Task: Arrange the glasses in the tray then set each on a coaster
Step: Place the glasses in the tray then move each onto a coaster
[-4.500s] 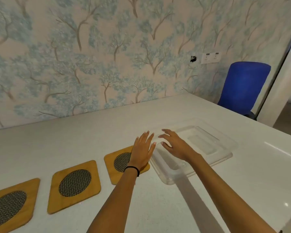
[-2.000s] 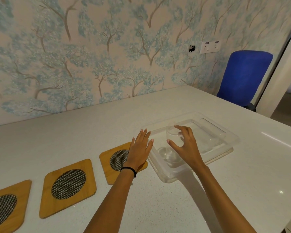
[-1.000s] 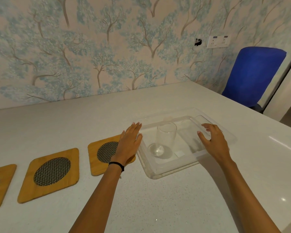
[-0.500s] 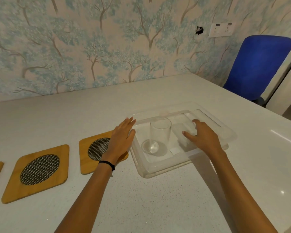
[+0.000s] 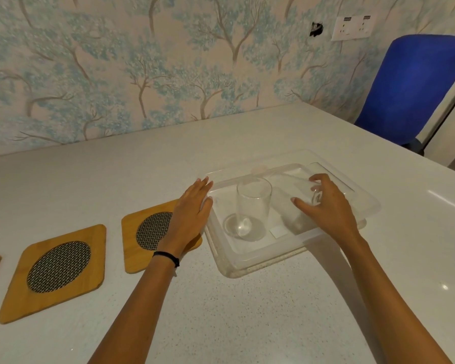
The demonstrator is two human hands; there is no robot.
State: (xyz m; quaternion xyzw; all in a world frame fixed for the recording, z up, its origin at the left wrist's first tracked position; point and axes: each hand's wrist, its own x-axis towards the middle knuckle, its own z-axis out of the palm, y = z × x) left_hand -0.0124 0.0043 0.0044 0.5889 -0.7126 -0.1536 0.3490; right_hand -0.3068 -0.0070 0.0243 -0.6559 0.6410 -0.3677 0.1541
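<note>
My left hand (image 5: 192, 214) lies flat with fingers extended, holding nothing, over the nearest coaster (image 5: 153, 237) and against the 9 o'clock rim of the clear tray (image 5: 250, 261). One glass (image 5: 252, 206) stands upright in the tray's 8 o'clock zone. At 3 o'clock from it, my right hand (image 5: 326, 206) curls around a second glass (image 5: 304, 203) inside the tray; that glass is blurred.

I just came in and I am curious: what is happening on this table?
A person is arranging glasses in a clear tray. One glass stands upright in it. The right hand is around a second glass inside the tray. The left hand rests flat, partly over a wooden coaster. No coaster holds a glass yet.
</note>
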